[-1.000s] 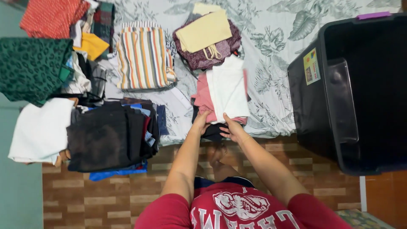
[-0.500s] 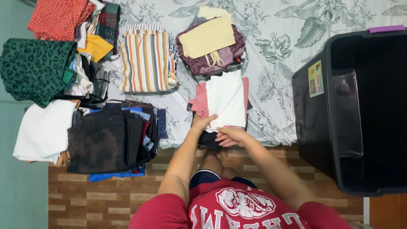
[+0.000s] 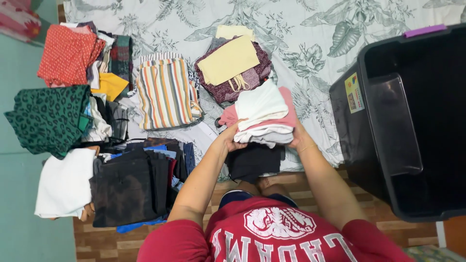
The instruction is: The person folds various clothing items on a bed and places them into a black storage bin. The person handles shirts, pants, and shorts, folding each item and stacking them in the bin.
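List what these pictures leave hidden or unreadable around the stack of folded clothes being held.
- Head view: the fingers of the right hand are hidden behind the folded stack.
- Head view: how many garments the stack holds is unclear; layers overlap.
- Head view: the dark garment below is partly covered by the stack and the left hand.
- Head view: the black bin is cut off at the right edge; its inside is too dark to read.
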